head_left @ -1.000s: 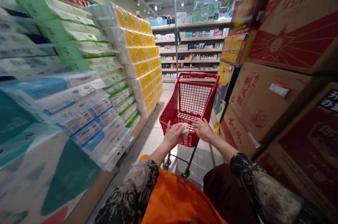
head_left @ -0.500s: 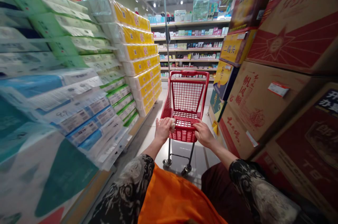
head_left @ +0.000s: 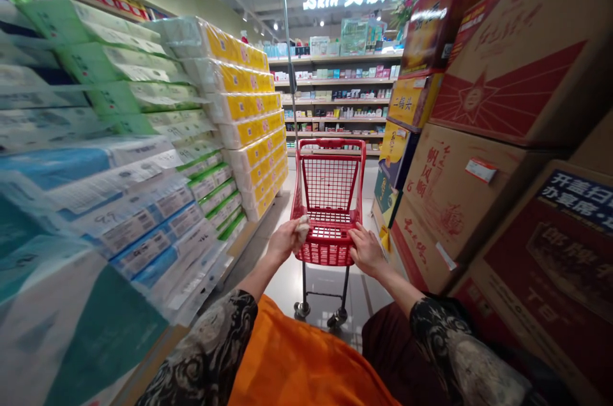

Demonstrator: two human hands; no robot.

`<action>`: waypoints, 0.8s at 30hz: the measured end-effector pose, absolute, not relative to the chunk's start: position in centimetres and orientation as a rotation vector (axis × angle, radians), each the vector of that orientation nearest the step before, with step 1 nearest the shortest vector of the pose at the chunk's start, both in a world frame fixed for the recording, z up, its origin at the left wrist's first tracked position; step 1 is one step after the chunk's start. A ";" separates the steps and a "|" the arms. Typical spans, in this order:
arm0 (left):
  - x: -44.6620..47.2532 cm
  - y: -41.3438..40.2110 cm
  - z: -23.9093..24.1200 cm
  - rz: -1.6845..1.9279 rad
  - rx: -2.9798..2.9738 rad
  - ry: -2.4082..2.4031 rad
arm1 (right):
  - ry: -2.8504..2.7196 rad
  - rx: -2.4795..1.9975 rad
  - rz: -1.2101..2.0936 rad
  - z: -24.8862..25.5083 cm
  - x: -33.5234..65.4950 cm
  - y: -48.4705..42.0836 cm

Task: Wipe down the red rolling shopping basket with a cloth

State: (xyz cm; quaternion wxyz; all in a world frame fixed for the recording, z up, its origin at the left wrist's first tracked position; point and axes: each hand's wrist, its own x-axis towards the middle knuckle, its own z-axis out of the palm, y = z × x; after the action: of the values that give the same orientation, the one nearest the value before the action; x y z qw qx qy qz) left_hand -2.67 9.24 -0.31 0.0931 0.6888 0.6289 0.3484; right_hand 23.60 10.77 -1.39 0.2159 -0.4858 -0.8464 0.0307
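Your L hand point(head_left: 282, 242) clutches crumpled off-white cloth point(head_left: 302, 228), prob. soft; R hand point(head_left: 368, 253) touches red plastic-mesh cart point(head_left: 330, 254), grip unclear; likely stiff, hold rim point(head_left: 330, 240).

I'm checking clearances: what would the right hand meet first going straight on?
The right hand would likely meet the near rim of the red plastic shopping cart first; its fingers seem to touch it.
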 end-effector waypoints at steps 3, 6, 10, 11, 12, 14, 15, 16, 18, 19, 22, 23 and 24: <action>0.8 9.2 -0.3 1.246 1.794 1.867 | -2.256 -1.336 0.127 -1.2 21.1 10.0; 4.3 9.0 -0.2 1.391 1.387 1.557 | -2.120 -1.119 0.273 -0.9 17.6 9.7; 3.4 8.3 0.3 1.313 1.271 1.385 | -2.024 -0.950 0.385 -0.5 13.6 10.0; 2.2 8.0 0.4 1.296 1.303 1.435 | -2.041 -0.958 0.365 -0.5 12.8 10.1; 0.9 7.8 0.5 1.282 1.348 1.519 | -2.070 -0.987 0.328 -0.6 11.9 10.2; -1.6 7.3 0.5 1.200 1.520 1.774 | -2.162 -1.084 0.233 -1.0 10.3 10.2; -2.5 7.0 0.4 1.099 1.634 1.900 | -2.225 -1.129 0.190 -1.2 9.7 10.1; -3.0 6.7 0.3 0.959 1.752 1.999 | -2.290 -1.157 0.155 -1.5 9.2 10.0; -3.3 6.3 0.0 0.648 1.939 2.114 | -2.403 -1.156 0.107 -2.0 9.4 9.7; -3.1 6.2 -0.1 0.525 1.988 2.150 | -2.434 -1.152 0.090 -2.2 10.1 9.6; -2.2 6.1 -0.4 0.376 2.031 2.226 | -2.442 -1.206 0.048 -2.4 14.7 9.3; -1.9 6.2 -0.4 0.366 2.024 2.239 | -2.418 -1.256 0.026 -2.4 16.7 9.2; -1.8 6.2 -0.5 0.361 2.016 2.247 | -2.383 -1.310 -0.005 -2.4 18.5 9.1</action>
State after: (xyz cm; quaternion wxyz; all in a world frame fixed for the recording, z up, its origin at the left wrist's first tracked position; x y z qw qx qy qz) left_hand -1.75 6.24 -0.45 0.0505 0.6623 0.7381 0.1187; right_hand 18.49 9.05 -2.43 0.2097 -0.4710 -0.8568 -0.0017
